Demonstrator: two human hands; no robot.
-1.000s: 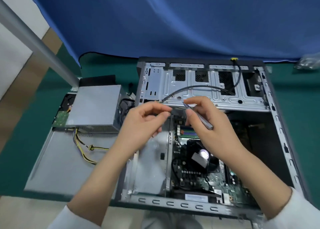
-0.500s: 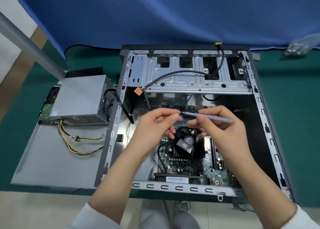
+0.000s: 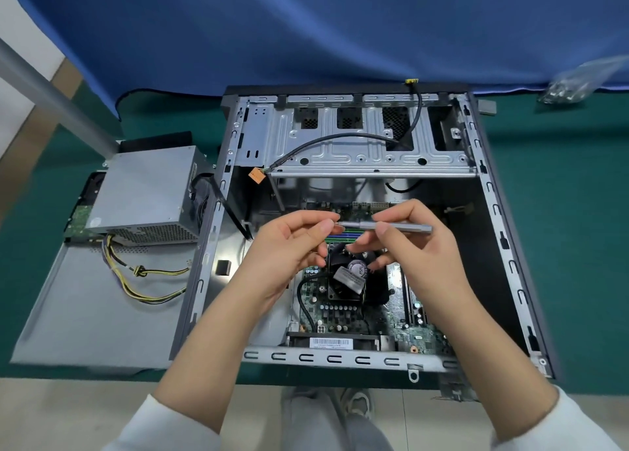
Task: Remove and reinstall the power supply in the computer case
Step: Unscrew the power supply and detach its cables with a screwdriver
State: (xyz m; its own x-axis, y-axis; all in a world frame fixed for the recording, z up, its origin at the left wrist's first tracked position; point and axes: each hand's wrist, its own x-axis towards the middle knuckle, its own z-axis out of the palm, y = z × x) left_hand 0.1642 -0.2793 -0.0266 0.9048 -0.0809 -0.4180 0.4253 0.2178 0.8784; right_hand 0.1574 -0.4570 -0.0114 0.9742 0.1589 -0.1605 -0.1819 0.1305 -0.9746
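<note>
Fingers of the right hand [image 3: 413, 246] pinched a slim grey screwdriver [image 3: 391, 226] above the open computer case [image 3: 497, 212]; the left hand [image 3: 289, 246] pinched its tip; the power supply [image 3: 143, 195] sat outside.

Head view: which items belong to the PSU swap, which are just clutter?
Job:
power supply, out on the side panel
computer case
screwdriver, in right hand; left hand at its tip

Lying about:
plastic bag
blue cloth

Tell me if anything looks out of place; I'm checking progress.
The power supply sits outside the computer case, on the removed side panel, its yellow cables loose. An orange connector dangles unplugged.
</note>
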